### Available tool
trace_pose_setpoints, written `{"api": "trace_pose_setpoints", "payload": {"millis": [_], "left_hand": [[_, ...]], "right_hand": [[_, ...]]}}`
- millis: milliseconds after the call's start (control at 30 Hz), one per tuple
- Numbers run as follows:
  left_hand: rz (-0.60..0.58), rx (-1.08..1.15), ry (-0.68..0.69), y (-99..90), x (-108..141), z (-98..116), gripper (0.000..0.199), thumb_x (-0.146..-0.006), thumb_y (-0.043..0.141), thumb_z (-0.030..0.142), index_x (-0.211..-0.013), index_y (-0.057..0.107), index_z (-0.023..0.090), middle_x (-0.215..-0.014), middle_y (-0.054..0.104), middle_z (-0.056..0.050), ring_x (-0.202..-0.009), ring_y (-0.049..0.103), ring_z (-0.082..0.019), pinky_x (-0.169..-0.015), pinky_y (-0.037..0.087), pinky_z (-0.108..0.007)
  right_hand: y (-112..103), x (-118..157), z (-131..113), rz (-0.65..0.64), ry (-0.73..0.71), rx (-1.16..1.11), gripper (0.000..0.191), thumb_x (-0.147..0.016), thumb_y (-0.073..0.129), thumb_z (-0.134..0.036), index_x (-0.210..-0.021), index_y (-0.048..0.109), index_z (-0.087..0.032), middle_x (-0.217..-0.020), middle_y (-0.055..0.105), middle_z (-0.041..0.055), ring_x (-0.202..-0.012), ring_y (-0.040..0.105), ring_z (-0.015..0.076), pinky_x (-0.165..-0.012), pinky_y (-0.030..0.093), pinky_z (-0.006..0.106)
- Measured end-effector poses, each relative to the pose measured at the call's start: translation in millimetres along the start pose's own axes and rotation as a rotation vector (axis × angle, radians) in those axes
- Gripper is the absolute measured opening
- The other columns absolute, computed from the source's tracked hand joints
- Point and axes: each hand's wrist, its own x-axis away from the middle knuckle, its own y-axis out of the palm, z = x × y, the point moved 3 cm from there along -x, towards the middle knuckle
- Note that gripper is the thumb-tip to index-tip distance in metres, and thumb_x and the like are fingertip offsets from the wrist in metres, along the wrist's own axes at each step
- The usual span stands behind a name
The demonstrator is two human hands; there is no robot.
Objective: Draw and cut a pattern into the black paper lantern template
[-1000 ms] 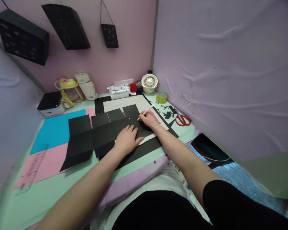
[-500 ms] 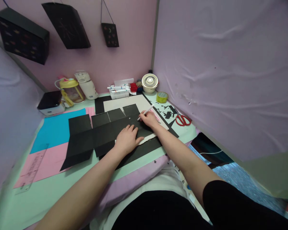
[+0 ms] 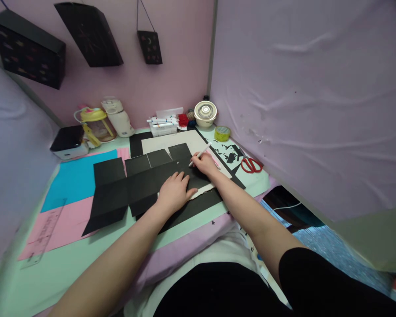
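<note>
My right hand [image 3: 203,164] is closed around a white pen [image 3: 200,154], its tip down at the black card [image 3: 145,179]. The card is cut into flaps along its edges and has crease lines; a small pale mark shows on it left of the pen tip. Flat on the card, fingers spread, lies my left hand [image 3: 174,192], with nothing in it. Under the card are a pale board [image 3: 185,139] and another black sheet [image 3: 198,210]. A pink-and-white pen [image 3: 215,161] rests partly hidden behind my right hand.
Red-handled scissors [image 3: 251,165], black paper scraps [image 3: 231,156] and yellow-green tape [image 3: 222,133] are at the right. Behind stand a box of pens [image 3: 164,127] and a lidded bowl [image 3: 205,113]. Blue paper [image 3: 75,176], pink paper [image 3: 69,226] and a clear ruler [image 3: 46,233] lie left.
The view has shifted very slightly. Both hands, the pen and the black card stay in nearly the same places.
</note>
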Motion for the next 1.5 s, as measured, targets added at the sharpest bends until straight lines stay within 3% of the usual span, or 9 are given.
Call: {"api": "trace_pose_setpoints", "payload": {"millis": [267, 733, 833, 967, 1033, 1500], "left_hand": [[0.005, -0.023, -0.002, -0.2, 0, 0, 0.056, -0.092, 0.047, 0.056, -0.126, 0.059, 0.013, -0.135, 0.057, -0.015, -0.129, 0.048, -0.033, -0.105, 0.038, -0.040], [0.004, -0.021, 0.002, -0.8, 0, 0, 0.056, -0.093, 0.045, 0.055, -0.127, 0.058, 0.013, -0.135, 0.057, -0.016, -0.129, 0.048, -0.033, -0.104, 0.039, -0.040], [0.006, -0.013, 0.005, -0.5, 0, 0, 0.057, -0.093, 0.045, 0.054, -0.127, 0.058, 0.011, -0.135, 0.057, -0.017, -0.129, 0.048, -0.034, -0.104, 0.039, -0.041], [-0.005, 0.005, -0.006, 0.1, 0, -1, 0.056, -0.093, 0.046, 0.054, -0.129, 0.057, 0.012, -0.137, 0.056, -0.017, -0.131, 0.046, -0.034, -0.105, 0.039, -0.043], [-0.008, 0.009, -0.011, 0.3, -1, -1, 0.056, -0.093, 0.046, 0.054, -0.129, 0.057, 0.013, -0.137, 0.056, -0.017, -0.131, 0.046, -0.034, -0.105, 0.039, -0.043], [-0.003, -0.003, -0.005, -0.6, 0, 0, 0.058, -0.093, 0.046, 0.054, -0.130, 0.057, 0.010, -0.137, 0.055, -0.018, -0.130, 0.046, -0.035, -0.105, 0.038, -0.042]], "right_hand": [[2, 1, -1, -0.053, -0.046, 0.013, 0.024, -0.084, 0.051, -0.019, -0.065, 0.066, -0.018, -0.062, 0.067, -0.0019, -0.065, 0.063, 0.0121, -0.067, 0.045, 0.020], [1, 1, -2, -0.023, -0.027, 0.046, 0.022, -0.081, 0.051, -0.018, -0.060, 0.059, -0.019, -0.059, 0.064, -0.0020, -0.064, 0.061, 0.0139, -0.065, 0.044, 0.021], [-2, 1, -2, 0.045, -0.052, 0.006, 0.022, -0.081, 0.050, -0.020, -0.061, 0.060, -0.020, -0.060, 0.064, -0.0021, -0.064, 0.061, 0.0141, -0.065, 0.044, 0.022], [-11, 1, 0, 0.278, -0.061, -0.080, 0.024, -0.083, 0.045, -0.025, -0.066, 0.061, -0.020, -0.061, 0.063, -0.0018, -0.065, 0.060, 0.0142, -0.069, 0.046, 0.023], [-12, 1, 0, 0.331, -0.067, -0.101, 0.024, -0.083, 0.045, -0.026, -0.067, 0.061, -0.020, -0.060, 0.061, -0.0020, -0.063, 0.059, 0.0142, -0.069, 0.047, 0.023], [-12, 1, -2, 0.321, -0.077, -0.122, 0.022, -0.084, 0.046, -0.031, -0.071, 0.061, -0.020, -0.062, 0.061, -0.0015, -0.065, 0.059, 0.0145, -0.069, 0.047, 0.024]]}}
